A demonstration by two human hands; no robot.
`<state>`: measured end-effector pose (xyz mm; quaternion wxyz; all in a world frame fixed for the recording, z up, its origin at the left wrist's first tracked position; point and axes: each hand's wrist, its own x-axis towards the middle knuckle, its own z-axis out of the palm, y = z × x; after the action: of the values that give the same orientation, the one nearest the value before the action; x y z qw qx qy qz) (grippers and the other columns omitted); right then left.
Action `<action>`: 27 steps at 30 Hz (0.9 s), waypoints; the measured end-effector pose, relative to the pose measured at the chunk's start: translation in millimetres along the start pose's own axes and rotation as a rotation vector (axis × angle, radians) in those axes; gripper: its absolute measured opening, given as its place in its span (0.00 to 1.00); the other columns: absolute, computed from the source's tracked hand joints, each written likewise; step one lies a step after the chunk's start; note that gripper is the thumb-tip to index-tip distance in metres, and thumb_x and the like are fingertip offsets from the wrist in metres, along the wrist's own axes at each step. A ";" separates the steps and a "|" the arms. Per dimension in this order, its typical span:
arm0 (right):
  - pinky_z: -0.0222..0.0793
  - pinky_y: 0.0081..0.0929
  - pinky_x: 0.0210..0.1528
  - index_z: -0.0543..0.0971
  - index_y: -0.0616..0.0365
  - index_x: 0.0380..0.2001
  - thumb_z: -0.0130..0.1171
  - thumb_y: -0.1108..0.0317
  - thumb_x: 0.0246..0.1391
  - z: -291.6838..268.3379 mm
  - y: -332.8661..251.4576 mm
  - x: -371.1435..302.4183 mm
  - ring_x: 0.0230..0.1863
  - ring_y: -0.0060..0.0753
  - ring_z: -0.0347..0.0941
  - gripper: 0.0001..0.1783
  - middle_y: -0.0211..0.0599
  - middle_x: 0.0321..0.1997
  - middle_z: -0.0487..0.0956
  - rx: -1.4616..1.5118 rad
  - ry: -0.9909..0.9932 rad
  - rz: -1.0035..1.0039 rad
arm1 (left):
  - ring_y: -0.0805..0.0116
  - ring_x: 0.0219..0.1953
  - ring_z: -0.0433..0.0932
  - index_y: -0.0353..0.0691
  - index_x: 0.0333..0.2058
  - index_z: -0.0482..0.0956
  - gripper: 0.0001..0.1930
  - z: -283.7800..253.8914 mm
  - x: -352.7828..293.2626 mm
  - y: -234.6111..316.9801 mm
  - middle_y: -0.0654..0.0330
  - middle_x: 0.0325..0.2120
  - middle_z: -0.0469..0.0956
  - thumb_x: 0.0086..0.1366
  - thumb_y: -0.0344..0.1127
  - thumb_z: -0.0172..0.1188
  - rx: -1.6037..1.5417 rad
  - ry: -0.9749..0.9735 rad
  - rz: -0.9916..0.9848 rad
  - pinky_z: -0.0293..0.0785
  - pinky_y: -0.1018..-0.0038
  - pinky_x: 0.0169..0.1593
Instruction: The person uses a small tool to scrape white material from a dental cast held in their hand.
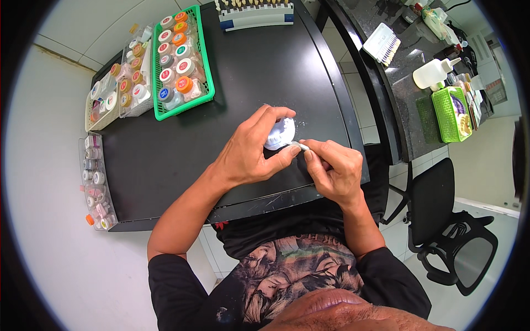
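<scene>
we have bare bench [265, 71] beyond our left hand [248, 146], green basket [205, 63] blocking the far left, white stand [256, 21] across the far edge, narrow gap between the two

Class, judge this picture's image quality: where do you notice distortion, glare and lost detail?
Head view: the fisheye lens bows the black table's right edge and leaves dark corners; head view: bright glare spots mark the dark counter; head view: the white dental cast in the left hand looks bright, its fine detail hard to read.
</scene>
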<state>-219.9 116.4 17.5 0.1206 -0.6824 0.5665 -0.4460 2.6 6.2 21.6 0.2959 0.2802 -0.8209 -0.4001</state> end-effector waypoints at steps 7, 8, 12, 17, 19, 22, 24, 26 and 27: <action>0.67 0.32 0.23 0.95 0.55 0.47 0.79 0.74 0.63 -0.2 -0.3 0.7 0.17 0.26 0.72 0.09 0.29 0.22 0.78 -0.018 0.007 -0.001 | 0.51 0.46 0.85 0.33 0.64 0.83 0.28 -1.4 0.9 -0.2 0.47 0.48 0.84 0.70 0.41 0.77 0.006 -0.023 -0.011 0.82 0.61 0.52; 0.67 0.32 0.23 0.95 0.55 0.47 0.79 0.74 0.63 0.0 -0.6 0.9 0.17 0.26 0.72 0.09 0.29 0.22 0.78 -0.018 0.007 0.000 | 0.51 0.45 0.85 0.33 0.63 0.83 0.28 -0.6 0.6 -1.4 0.48 0.47 0.84 0.71 0.41 0.77 0.009 -0.013 0.001 0.82 0.61 0.51; 0.67 0.32 0.23 0.95 0.55 0.47 0.79 0.75 0.63 1.3 -0.6 0.3 0.17 0.26 0.72 0.10 0.29 0.22 0.78 -0.019 0.021 0.006 | 0.51 0.44 0.85 0.34 0.63 0.84 0.27 0.4 0.4 0.0 0.48 0.45 0.84 0.71 0.42 0.78 0.009 -0.015 -0.016 0.82 0.61 0.51; 0.67 0.32 0.23 0.95 0.56 0.46 0.79 0.75 0.62 -1.7 -2.4 0.8 0.17 0.26 0.72 0.09 0.29 0.21 0.78 -0.019 0.007 0.003 | 0.50 0.46 0.85 0.33 0.64 0.83 0.29 0.2 0.9 -0.3 0.48 0.45 0.84 0.70 0.42 0.77 0.001 0.008 0.015 0.82 0.61 0.53; 0.67 0.32 0.23 0.95 0.56 0.46 0.78 0.75 0.62 -1.9 -1.5 0.7 0.17 0.26 0.71 0.09 0.29 0.21 0.78 -0.018 -0.003 -0.011 | 0.50 0.46 0.85 0.33 0.64 0.83 0.29 -0.2 0.9 -0.4 0.47 0.46 0.83 0.70 0.41 0.77 0.002 0.009 0.020 0.82 0.60 0.54; 0.67 0.32 0.23 0.95 0.55 0.45 0.78 0.74 0.62 -1.6 -1.0 0.8 0.16 0.26 0.71 0.09 0.29 0.21 0.78 -0.017 -0.004 -0.012 | 0.49 0.47 0.85 0.32 0.65 0.83 0.30 -0.5 0.2 -0.3 0.47 0.46 0.83 0.69 0.41 0.77 0.000 -0.009 0.007 0.82 0.60 0.55; 0.67 0.32 0.23 0.95 0.55 0.45 0.78 0.74 0.62 -1.9 -0.8 0.6 0.16 0.26 0.71 0.09 0.29 0.21 0.78 -0.019 -0.006 -0.012 | 0.49 0.48 0.86 0.32 0.65 0.82 0.30 -0.4 -0.2 -0.3 0.47 0.47 0.83 0.69 0.41 0.76 0.001 -0.011 0.005 0.83 0.59 0.55; 0.67 0.32 0.23 0.95 0.55 0.45 0.78 0.74 0.62 -2.0 -1.2 0.7 0.16 0.26 0.71 0.09 0.29 0.21 0.78 -0.018 -0.006 -0.013 | 0.49 0.48 0.86 0.32 0.65 0.82 0.30 -0.3 -0.5 -0.7 0.47 0.47 0.83 0.69 0.41 0.76 0.000 -0.009 0.009 0.83 0.59 0.56; 0.67 0.32 0.23 0.95 0.55 0.45 0.78 0.74 0.62 -2.0 -1.4 0.8 0.16 0.26 0.71 0.09 0.29 0.21 0.78 -0.016 -0.007 -0.013 | 0.50 0.48 0.86 0.32 0.65 0.82 0.31 -0.1 -0.6 -0.9 0.46 0.47 0.83 0.69 0.41 0.76 -0.001 -0.008 0.013 0.83 0.59 0.56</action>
<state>-220.5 116.8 20.0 0.1143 -0.6886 0.5650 -0.4400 3.3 6.1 20.8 0.2955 0.2734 -0.8235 -0.3997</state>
